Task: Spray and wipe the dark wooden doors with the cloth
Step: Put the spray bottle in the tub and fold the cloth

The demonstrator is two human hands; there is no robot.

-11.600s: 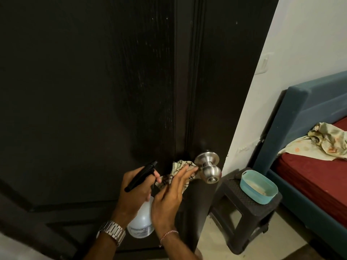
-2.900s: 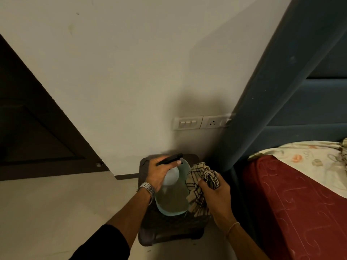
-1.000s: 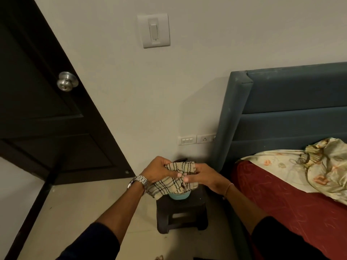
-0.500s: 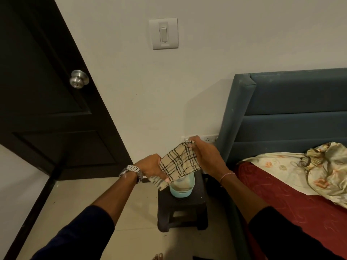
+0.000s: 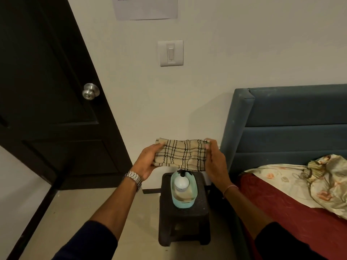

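Both hands hold the checked cloth (image 5: 181, 155) stretched flat between them, the left hand (image 5: 148, 163) with its grip closed on the left edge and the right hand (image 5: 215, 162) pinching the right edge, probably to fold it now the wiping looks finished. The spray bottle (image 5: 181, 182) stands in a pale blue tub (image 5: 185, 204) on a small dark stool (image 5: 183, 218) just below the cloth (parked, by the look of it). The dark wooden door (image 5: 47, 91) with its metal knob (image 5: 90, 91) stands far left, well apart from the hands. A bed (image 5: 285, 209) with a blue headboard (image 5: 293, 119) fills the right; a light switch (image 5: 170, 53) sits on the pale wall.
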